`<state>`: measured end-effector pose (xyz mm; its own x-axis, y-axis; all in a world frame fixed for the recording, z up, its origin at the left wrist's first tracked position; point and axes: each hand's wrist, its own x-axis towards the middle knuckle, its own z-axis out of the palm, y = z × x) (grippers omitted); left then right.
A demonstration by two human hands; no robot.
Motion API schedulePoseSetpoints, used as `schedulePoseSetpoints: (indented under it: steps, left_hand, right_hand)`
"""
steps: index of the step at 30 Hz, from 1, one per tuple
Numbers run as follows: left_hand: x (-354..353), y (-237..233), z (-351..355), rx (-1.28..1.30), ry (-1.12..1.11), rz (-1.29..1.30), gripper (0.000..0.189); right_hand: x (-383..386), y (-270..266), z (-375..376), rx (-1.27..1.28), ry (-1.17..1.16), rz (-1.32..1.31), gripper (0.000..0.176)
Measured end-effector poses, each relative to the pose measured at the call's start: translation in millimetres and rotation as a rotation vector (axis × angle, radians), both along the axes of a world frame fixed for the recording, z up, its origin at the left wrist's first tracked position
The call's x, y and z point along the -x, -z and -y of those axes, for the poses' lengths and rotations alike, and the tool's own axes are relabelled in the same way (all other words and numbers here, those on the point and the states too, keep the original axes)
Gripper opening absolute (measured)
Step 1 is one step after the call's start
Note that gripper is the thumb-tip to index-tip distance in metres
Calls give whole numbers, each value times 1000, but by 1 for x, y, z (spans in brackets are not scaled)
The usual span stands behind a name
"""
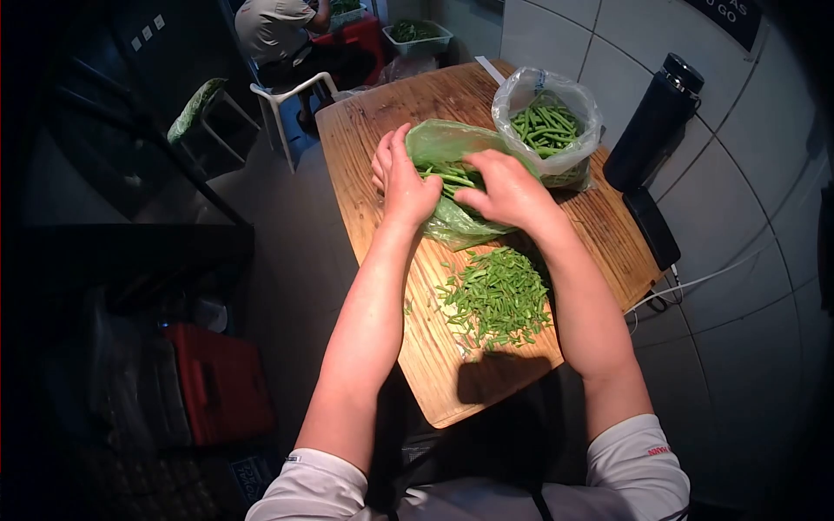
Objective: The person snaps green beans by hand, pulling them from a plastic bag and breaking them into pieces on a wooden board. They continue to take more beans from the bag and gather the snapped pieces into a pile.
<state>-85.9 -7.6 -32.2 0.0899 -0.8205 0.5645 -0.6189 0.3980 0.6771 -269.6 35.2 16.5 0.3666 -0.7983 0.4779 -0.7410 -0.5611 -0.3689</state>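
A green plastic bag (460, 227) lies open on the wooden table, with long green beans (453, 176) inside. My left hand (406, 181) is at the bag's left edge, fingers spread around its outside and thumb over the beans. At the right side of the opening, my right hand (506, 188) reaches in with curled fingers touching the beans; its fingertips are partly hidden. Nearer to me is a pile of short cut bean pieces (495, 298). A clear plastic bag (589, 108) full of whole beans stands behind my right hand.
The wooden table (373, 113) reaches the tiled wall. A dark bottle (651, 126) and a black device (650, 227) with a white cable are at its right edge. Beyond are a white stool (276, 94) and a seated person (271, 30). A red container (219, 382) stands lower left.
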Motion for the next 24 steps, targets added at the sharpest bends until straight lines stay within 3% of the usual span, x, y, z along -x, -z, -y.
schedulePoseSetpoints:
  steps: [1,11,14,16,20,24]
  left_hand:
    - [1,0,-1,-9,1,6,87]
    - [2,4,0,-124,-96,38,88]
    - [1,0,-2,-191,-112,22,87]
    - [1,-1,-1,-205,-138,14,87]
    - [1,0,1,-229,-160,41,87]
    - [-1,-4,-4,28,-26,-38,75]
  right_hand:
    - [-2,0,-2,-148,40,-104,62]
    - [-18,5,14,-344,166,-251,64]
    - [-6,10,15,-236,152,-68,62]
    - [0,-9,10,-348,150,23,53]
    - [10,-1,12,-280,141,86,60]
    - [7,-8,6,-227,77,140,58]
